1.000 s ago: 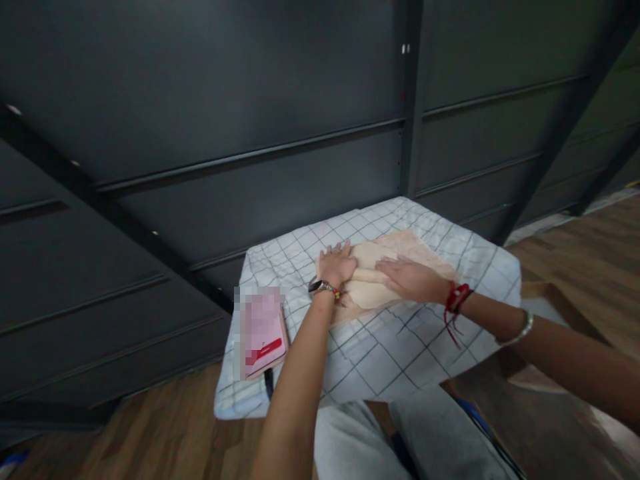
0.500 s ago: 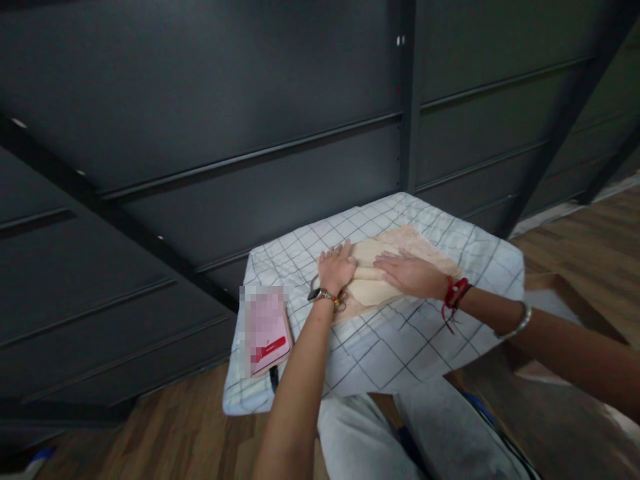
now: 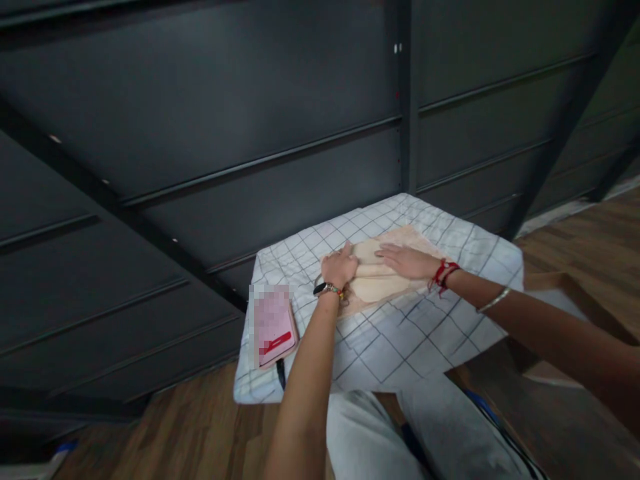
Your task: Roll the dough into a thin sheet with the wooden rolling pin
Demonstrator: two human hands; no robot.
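Note:
A thin cream-coloured sheet [image 3: 380, 288] lies on a larger peach sheet [image 3: 410, 235], with a raised ridge or fold running across it between my hands. I cannot tell what the sheet is made of. At its left end rests my left hand [image 3: 340, 267], palm down, with fingers partly stretched and a dark-faced watch and beads at the wrist. My right hand [image 3: 407, 261] lies flat on the right part, fingers extended over the ridge. Neither hand grips anything visible. Under both palms, the sheet is hidden.
A white checked cloth [image 3: 390, 347] covers the small table. A phone [image 3: 280, 320] with a pinkish screen, partly blurred out, lies left of my left forearm. Dark wall panels [image 3: 280, 100] stand behind; a cardboard box [image 3: 560, 290] sits at the right.
My right hand has shifted slightly away from me and left over the sheet, and more of the ridge shows. My left hand stays near the sheet's left end. The view has moved a little.

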